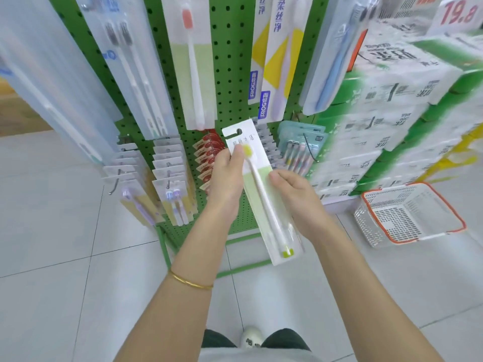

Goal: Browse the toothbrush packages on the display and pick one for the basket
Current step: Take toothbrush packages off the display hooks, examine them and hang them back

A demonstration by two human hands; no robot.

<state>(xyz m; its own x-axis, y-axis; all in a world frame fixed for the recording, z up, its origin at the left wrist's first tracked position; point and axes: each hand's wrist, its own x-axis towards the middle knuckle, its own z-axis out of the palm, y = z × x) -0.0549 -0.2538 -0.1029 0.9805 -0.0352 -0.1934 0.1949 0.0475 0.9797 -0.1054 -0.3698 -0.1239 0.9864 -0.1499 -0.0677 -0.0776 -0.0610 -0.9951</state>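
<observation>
I hold a long white and pale-green toothbrush package in both hands, off the rack and tilted, its hang hole up and left. The brush inside has a yellow-green head and tip. My left hand grips the package's upper left edge, thumb near the brush head. My right hand holds its right edge lower down. A white shopping basket with an orange rim stands on the floor to the right. The green pegboard display in front carries many hanging toothbrush packages.
Stacked white and green tissue packs rise at the right behind the basket, under a 19.8 price sign. Lower hooks hold small purple brush packs, red packets and a multi-brush pack. The floor is pale tile.
</observation>
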